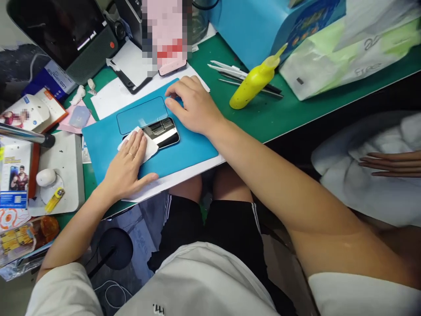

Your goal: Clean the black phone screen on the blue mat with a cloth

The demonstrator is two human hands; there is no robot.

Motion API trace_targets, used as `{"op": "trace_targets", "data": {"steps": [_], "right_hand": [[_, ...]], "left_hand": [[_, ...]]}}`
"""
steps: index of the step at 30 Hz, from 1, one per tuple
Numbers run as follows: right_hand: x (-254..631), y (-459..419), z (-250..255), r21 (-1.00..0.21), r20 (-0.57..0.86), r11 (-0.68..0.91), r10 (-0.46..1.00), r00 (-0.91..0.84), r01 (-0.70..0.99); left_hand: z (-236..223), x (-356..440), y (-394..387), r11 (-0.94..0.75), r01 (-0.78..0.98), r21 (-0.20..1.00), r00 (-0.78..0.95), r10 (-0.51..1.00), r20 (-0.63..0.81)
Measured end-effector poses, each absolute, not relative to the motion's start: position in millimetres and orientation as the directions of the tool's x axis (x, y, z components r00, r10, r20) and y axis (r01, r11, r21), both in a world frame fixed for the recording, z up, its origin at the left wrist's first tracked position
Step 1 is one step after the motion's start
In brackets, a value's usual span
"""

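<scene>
My left hand (131,162) lies with fingers extended over a white wipe (151,149), pressing it onto a phone (169,133). The phone lies on a blue mat (194,147); its exposed end is dark and shiny, with bright reflections. Its other end is hidden beneath the wipe and hand. Behind it, a clear screen protector (144,112) with a black border lies flat. My right hand (194,103) rests on the mat by the protector's right end, fingers curled and thumb apart from the index finger, with nothing visible between them.
A yellow squeeze bottle (251,85) leans beside pen-like tools (226,68) on the right. Behind stand a blue machine (250,30) and a plastic bag (329,61). Boxes (28,109) and a white earbud case (46,177) are at left. Another person's hand (394,163) shows at far right.
</scene>
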State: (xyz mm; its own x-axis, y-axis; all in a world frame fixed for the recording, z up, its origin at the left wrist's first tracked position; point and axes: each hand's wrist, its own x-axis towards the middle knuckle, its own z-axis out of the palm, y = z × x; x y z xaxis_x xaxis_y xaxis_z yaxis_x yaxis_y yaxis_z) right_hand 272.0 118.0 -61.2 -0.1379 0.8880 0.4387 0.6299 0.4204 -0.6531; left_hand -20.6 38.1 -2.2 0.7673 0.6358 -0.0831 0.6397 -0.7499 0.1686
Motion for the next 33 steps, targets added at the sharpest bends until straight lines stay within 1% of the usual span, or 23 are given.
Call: {"op": "trace_targets", "data": {"steps": [4, 6, 10, 13, 18, 22, 26, 30, 33], "right_hand": [[272.2, 116.6, -54.6, -0.657, 0.399, 0.406, 0.902, -0.163, 0.635], [272.4, 117.0, -55.3, -0.66, 0.399, 0.411, 0.901, -0.17, 0.629], [273.1, 118.8, -62.2, -0.672, 0.425, 0.43, 0.891, -0.162, 0.603], [273.3, 119.9, -67.5, -0.672, 0.445, 0.444, 0.882, -0.157, 0.593], [275.0, 121.8, -73.9, -0.637, 0.492, 0.483, 0.855, -0.166, 0.601], [279.3, 124.3, -77.9, -0.631, 0.486, 0.487, 0.855, -0.183, 0.604], [279.5, 124.7, -78.9, -0.631, 0.475, 0.497, 0.855, -0.209, 0.596], [274.9, 121.2, -75.7, -0.651, 0.463, 0.472, 0.867, -0.182, 0.594], [271.9, 116.7, -71.8, -0.66, 0.463, 0.456, 0.873, -0.156, 0.596]], "left_hand": [[-2.3, 8.4, 53.1, -0.78, 0.585, 0.223, 0.811, 0.568, -0.139], [-4.7, 28.4, 61.9, -0.791, 0.564, 0.235, 0.825, 0.548, -0.137], [-13.1, 55.6, 66.0, -0.794, 0.553, 0.25, 0.831, 0.549, -0.094], [-14.2, 51.3, 55.1, -0.789, 0.565, 0.241, 0.821, 0.566, -0.072], [-5.3, 13.2, 32.9, -0.741, 0.637, 0.213, 0.769, 0.632, -0.102], [0.2, -12.3, 17.5, -0.668, 0.71, 0.224, 0.7, 0.703, -0.125], [0.5, -18.5, 4.7, -0.574, 0.783, 0.239, 0.615, 0.771, -0.165], [-7.1, -9.2, 3.7, -0.486, 0.829, 0.276, 0.531, 0.839, -0.119], [-13.6, -3.0, 9.8, -0.46, 0.834, 0.306, 0.501, 0.863, -0.07]]}}
